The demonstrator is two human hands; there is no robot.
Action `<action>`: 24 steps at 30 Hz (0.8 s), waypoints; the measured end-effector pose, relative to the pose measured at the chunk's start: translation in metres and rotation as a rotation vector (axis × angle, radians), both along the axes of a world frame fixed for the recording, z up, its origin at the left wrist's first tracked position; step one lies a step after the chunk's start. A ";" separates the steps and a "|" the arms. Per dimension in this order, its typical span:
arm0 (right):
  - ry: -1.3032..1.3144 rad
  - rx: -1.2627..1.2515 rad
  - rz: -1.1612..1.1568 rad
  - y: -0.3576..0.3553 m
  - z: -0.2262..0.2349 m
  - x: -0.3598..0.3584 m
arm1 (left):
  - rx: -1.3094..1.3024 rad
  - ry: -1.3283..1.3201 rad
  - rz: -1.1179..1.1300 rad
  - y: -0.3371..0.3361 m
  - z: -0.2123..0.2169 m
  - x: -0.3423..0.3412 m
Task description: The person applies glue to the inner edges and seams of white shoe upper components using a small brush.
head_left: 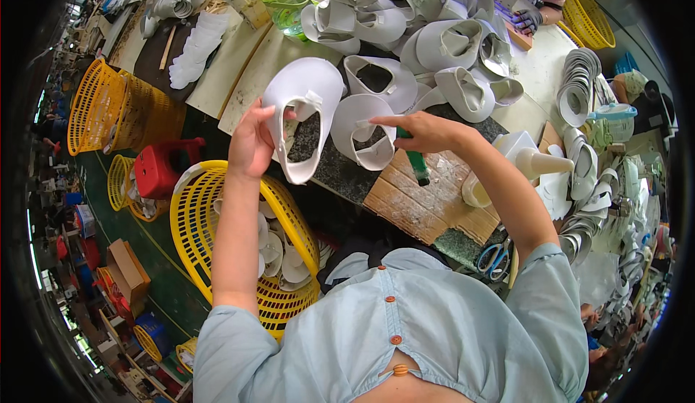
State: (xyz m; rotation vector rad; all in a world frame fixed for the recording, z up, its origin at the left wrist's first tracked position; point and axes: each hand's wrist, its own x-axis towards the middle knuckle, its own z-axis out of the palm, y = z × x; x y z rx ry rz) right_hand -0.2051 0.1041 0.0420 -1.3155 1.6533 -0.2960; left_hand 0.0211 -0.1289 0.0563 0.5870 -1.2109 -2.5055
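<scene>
My left hand [251, 141] is closed on the edge of a white shoe upper [313, 81], held up above the table's front edge with its opening toward me. My right hand [428, 131] is curled round a tool with a green handle [418, 166]; its working end is hidden. The index finger of that hand stretches left to a second white shoe upper [351, 117], which lies on the dark speckled tabletop. Just behind it rests another white shoe upper [397, 88]. A worn cardboard sheet [413, 200] lies below my right hand.
Many white uppers [449, 41] are heaped at the back. A green transparent container [285, 1] stands behind. At the right are a white bottle with a nozzle [532, 158] and blue scissors [495, 257]. A yellow basket [190, 215] of white pieces and a red stool [157, 171] stand left.
</scene>
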 end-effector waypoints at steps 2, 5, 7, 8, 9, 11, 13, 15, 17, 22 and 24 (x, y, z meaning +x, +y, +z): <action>0.019 -0.013 -0.124 0.020 0.009 -0.005 | 0.013 -0.002 0.022 0.022 0.002 0.006; -0.050 -0.308 -0.564 0.055 0.020 -0.013 | 0.071 0.009 0.035 0.051 0.001 0.016; -0.117 -0.535 -0.892 0.078 0.041 -0.007 | 0.120 0.052 0.030 0.070 -0.002 0.017; -0.119 -0.535 -0.894 0.086 0.047 0.001 | 0.169 0.096 0.031 0.081 -0.003 0.017; -0.284 -0.723 -1.013 0.093 0.055 0.014 | 0.201 0.082 0.034 0.095 0.001 0.014; -0.500 -0.922 -1.179 0.100 0.062 0.043 | 0.220 0.071 0.008 0.118 0.001 0.009; -0.608 -0.928 -1.192 0.102 0.056 0.067 | 0.258 0.051 -0.018 0.141 0.003 0.002; -0.618 -0.920 -1.198 0.108 0.047 0.078 | 0.310 0.114 -0.064 0.159 -0.002 -0.004; -0.370 -0.990 -1.448 0.116 0.038 0.083 | 0.334 0.129 -0.080 0.175 -0.004 -0.010; 0.019 -1.203 -1.132 0.141 0.045 0.103 | 0.299 0.078 -0.108 0.196 -0.003 -0.016; -0.030 -1.176 -0.917 0.154 0.056 0.103 | 0.156 0.037 -0.143 0.201 0.000 -0.016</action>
